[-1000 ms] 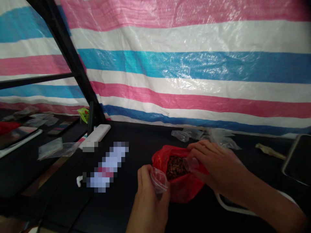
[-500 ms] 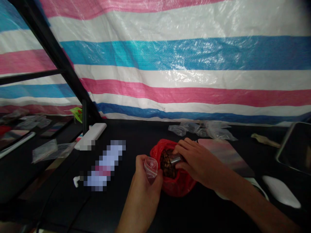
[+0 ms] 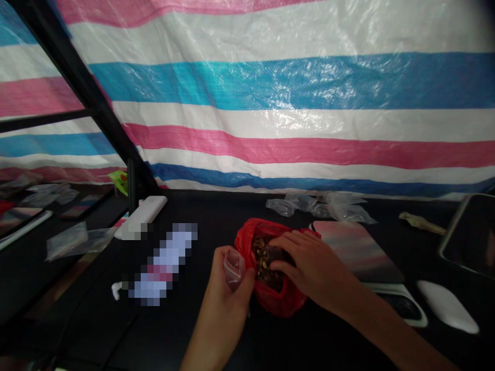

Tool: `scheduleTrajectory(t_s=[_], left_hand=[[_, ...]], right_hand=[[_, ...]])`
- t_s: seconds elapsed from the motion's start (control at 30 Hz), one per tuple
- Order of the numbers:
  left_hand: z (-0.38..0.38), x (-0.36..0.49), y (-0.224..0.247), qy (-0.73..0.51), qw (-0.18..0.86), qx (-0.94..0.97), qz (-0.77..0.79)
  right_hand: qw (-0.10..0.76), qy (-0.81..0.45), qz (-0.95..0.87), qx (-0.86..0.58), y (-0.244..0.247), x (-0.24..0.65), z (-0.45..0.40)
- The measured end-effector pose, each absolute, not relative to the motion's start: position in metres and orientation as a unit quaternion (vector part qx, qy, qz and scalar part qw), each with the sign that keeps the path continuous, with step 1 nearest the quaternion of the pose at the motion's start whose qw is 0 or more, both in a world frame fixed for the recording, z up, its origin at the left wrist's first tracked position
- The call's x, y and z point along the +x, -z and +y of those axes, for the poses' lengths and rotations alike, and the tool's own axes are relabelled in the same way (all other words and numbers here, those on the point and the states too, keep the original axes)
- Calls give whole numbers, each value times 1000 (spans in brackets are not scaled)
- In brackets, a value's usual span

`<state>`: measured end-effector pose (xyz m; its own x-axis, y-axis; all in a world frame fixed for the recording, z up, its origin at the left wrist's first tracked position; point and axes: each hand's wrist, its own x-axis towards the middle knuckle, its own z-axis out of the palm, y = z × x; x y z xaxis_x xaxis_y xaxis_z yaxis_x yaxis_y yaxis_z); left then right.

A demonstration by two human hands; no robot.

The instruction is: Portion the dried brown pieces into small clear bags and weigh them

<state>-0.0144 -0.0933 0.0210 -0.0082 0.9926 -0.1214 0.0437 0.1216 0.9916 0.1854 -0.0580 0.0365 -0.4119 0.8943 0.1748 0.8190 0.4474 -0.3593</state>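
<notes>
Right hand (image 3: 311,265) hides most of the small cup (image 3: 275,253); fill level can't be read. Brown bits (image 3: 263,265) too small to identify. Left hand (image 3: 228,301) covers the lower part of the clear bag (image 3: 234,266). Right forearm (image 3: 371,314) blocks part of the white-rimmed object (image 3: 404,304), then exits bottom. Panel (image 3: 164,265) toward table's (image 3: 309,340) left edge: pixelated, unreadable. Dark-screened device (image 3: 474,239) cropped at right.

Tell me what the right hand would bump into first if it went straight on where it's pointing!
Probably the brown bits inside the red bag, with the small cup in the right hand leading. Depth is unclear, so the cup might already touch them.
</notes>
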Motion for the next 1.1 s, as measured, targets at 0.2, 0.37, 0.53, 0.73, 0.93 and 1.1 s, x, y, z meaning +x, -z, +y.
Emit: scheduleTrajectory(t_s=[0.2, 0.37, 0.53, 0.73, 0.93, 1.1], left_hand=[[-89, -13, -24, -450, 571, 477, 494], [-92, -22, -30, -441, 520, 530, 505], [-86, -44, -53, -456, 331, 578, 590], [-46, -37, -102, -388, 412, 677, 471], [3, -6, -77, -350, 320, 773, 421], [-1, 3, -38, -324, 376, 775, 392]], right_hand=[[184, -50, -836, -514, -34, 172, -60], [226, -87, -816, -525, -26, 170, -62], [282, -126, -784, -538, -29, 170, -62], [359, -116, -744, -552, -41, 177, -63], [447, -107, -669, -583, -44, 189, -60], [451, -86, -673, -579, -45, 195, -55]])
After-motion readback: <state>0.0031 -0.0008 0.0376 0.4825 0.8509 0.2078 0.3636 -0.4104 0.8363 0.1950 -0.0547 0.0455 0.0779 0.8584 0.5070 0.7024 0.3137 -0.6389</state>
